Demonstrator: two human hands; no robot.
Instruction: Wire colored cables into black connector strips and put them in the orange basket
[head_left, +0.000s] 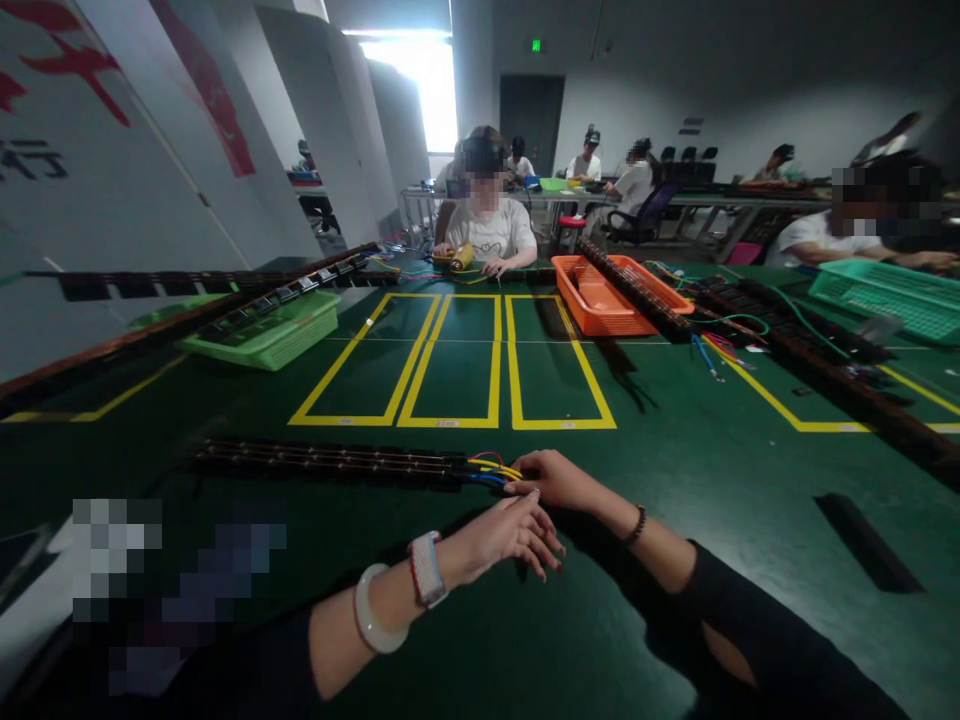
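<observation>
Near the centre of the frame, a person's two bare hands meet over a green tabletop (712, 490). The right hand (551, 478), with a dark beaded bracelet (638, 525) at its wrist, lies palm down, its fingers bent over the ends of yellow, red and blue wires (502, 468); whether its grip is clenched on them cannot be told, since the knuckles hide the fingertips. The wires leave the right end of a long dark strip (330, 460), which lies flat across the left-centre of the frame. The left hand (517, 535) is just below, its grip released — fingers loosely spread, nothing seen in them — with a pale bangle (366, 610) and a wristwatch (427, 568) on that arm.

Beyond the strip, yellow tape (496, 375) marks three boxes at mid-frame. An orange basket (622, 322) stands right of upper centre, a light-green basket (300, 328) at centre-left, both with long dark strips resting across them. At upper centre sits a co-worker (495, 225); a flat black piece (868, 542) lies at lower right.
</observation>
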